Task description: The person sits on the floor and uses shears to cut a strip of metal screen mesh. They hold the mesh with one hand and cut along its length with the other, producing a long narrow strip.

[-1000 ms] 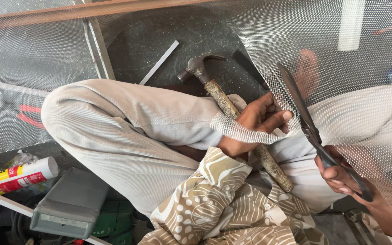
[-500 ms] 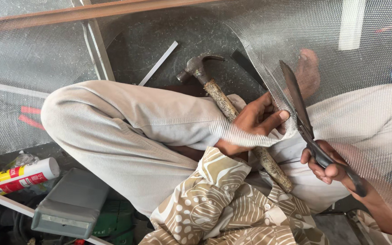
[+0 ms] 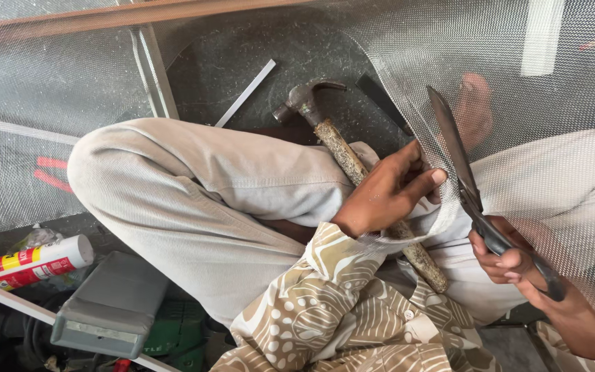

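Observation:
I sit cross-legged in beige trousers. My right hand (image 3: 518, 265) grips the black handles of large scissors (image 3: 459, 165), blades pointing up and away into a sheet of grey wire mesh (image 3: 559, 110). My left hand (image 3: 390, 189) pinches the cut edge of the mesh just left of the blades. A claw hammer (image 3: 342, 155) with a worn wooden handle lies across my lap, partly under my left hand. The mesh drapes over my right leg and forearm.
A thin metal strip (image 3: 246, 93) lies on the dark floor beyond my knee. At lower left are a red-and-white sealant tube (image 3: 25, 265), a grey box (image 3: 111, 303) and a green tool. A wooden batten (image 3: 139, 14) and an aluminium frame bar (image 3: 153, 72) sit at the top.
My right hand has moved the scissors slightly up and left along the mesh, blades nearer together. My left hand's fingers have shifted on the mesh edge beside the blades.

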